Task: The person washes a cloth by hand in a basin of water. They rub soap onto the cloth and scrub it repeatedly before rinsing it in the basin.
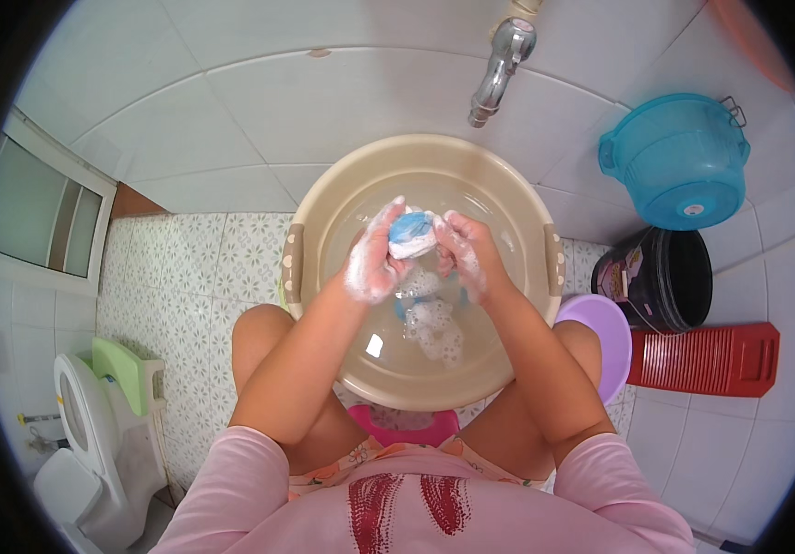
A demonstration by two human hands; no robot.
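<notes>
A large beige plastic basin (425, 397) with water in it stands before me. Over its middle, my left hand (375, 262), coated in suds, holds a small blue-and-white soapy item (411, 230), whose exact kind I cannot tell. My right hand (465, 251), also sudsy, has its curled fingers at the item's right edge; whether they grip it is hard to see. White foam (432, 325) floats on the water below the hands, with bits of something blue partly hidden under it.
A chrome tap (501, 73) juts from the tiled wall. At right are a hanging blue basin (681, 163), a black bucket (678, 280), a purple basin (605, 339) and a red washboard (705, 359). A toilet (85, 415) and green stool (120, 374) stand left. A pink stool (408, 433) shows beneath me.
</notes>
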